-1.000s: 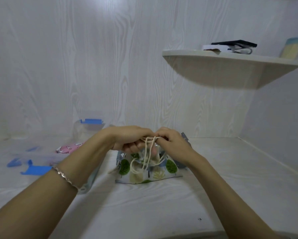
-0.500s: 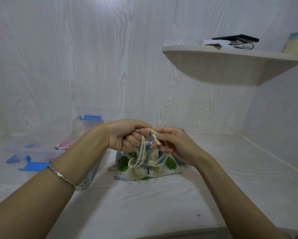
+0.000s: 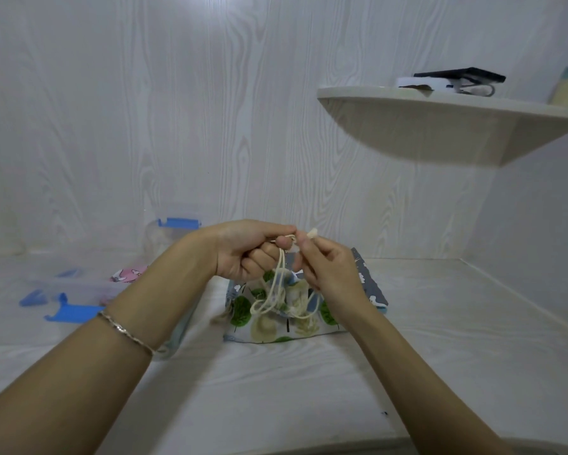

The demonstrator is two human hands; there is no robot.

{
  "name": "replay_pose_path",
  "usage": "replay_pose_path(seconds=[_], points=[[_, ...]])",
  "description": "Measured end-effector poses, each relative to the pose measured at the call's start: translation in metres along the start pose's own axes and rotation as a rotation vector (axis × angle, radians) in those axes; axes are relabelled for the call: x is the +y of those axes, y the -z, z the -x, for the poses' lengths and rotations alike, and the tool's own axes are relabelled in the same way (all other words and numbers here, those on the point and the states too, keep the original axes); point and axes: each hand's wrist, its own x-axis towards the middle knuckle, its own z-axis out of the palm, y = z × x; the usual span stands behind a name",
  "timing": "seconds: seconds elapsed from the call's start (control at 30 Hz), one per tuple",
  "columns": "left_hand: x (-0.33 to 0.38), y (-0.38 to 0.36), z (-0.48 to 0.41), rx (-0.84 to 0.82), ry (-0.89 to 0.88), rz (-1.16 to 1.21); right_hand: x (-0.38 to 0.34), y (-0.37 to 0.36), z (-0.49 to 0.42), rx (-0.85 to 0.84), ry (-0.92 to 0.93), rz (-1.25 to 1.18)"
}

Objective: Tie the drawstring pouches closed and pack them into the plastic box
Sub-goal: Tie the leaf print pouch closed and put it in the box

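Fingers (image 3: 261,257) of the left hand (image 3: 240,247) curled round the cream drawstring (image 3: 275,280); the right hand (image 3: 325,270) pinched its knotted end above the leaf-print pouch (image 3: 266,328), lying at the middle of the table (image 3: 276,389), right of the plastic box (image 3: 79,284) near the left edge.

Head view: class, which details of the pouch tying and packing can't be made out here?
All in the head view.
Drawstring knot: hidden inside the fingers of the left hand and right hand; tied or not, unclear.
Plastic box contents: left forearm covers part; only a pink pouch shows.
Grey pouch: mostly behind the right hand and leaf-print pouch.
Shelf items: seen edge-on, one cut by the right edge.
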Motion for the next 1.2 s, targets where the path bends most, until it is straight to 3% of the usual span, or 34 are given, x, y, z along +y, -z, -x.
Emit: replay_pose_path(seconds=[0.13,0.23,0.3,0.37,0.4,0.47,0.53,0.63,0.7,0.77,0.87,0.97,1.1,1.2], points=[[0.002,-0.003,0.011,0.196,-0.122,-0.308,0.006,0.007,-0.01,0.129,-0.047,-0.111],[0.006,0.016,0.025,0.308,-0.272,-0.465,0.0,0.034,-0.023,0.231,-0.156,-0.534],[0.006,0.027,0.03,0.29,-0.388,-0.264,0.0,0.048,-0.029,0.246,-0.21,-0.801],[0.004,0.031,0.026,0.188,-0.507,0.124,0.007,0.055,-0.032,0.235,-0.273,-0.894],[0.002,0.032,0.024,0.121,-0.532,0.328,0.012,0.056,-0.033,0.239,-0.3,-0.793],[-0.001,0.037,0.021,0.001,-0.542,0.678,0.025,0.064,-0.034,0.292,-0.253,-0.331],[0.0,0.044,0.021,0.051,-0.494,0.775,0.036,0.075,-0.036,0.377,-0.176,0.071],[-0.008,0.043,0.016,0.33,-0.427,0.331,0.034,0.086,-0.042,0.446,-0.163,0.135],[-0.013,0.032,0.008,0.422,-0.428,-0.083,0.014,0.076,-0.048,0.348,-0.12,0.131],[-0.011,0.012,0.0,0.434,-0.489,-0.387,-0.016,0.053,-0.056,0.175,-0.075,0.0],[-0.005,-0.019,-0.008,0.35,-0.539,-0.543,-0.058,0.02,-0.069,-0.02,0.01,-0.093],[-0.007,-0.032,-0.014,0.231,-0.521,-0.434,-0.068,0.007,-0.085,-0.016,-0.02,0.063],[-0.001,-0.014,-0.021,0.438,-0.482,0.008,-0.045,0.02,-0.091,-0.005,-0.33,0.361],[0.006,-0.005,-0.024,0.452,-0.452,0.34,-0.025,0.02,-0.065,-0.204,-0.367,0.412]])
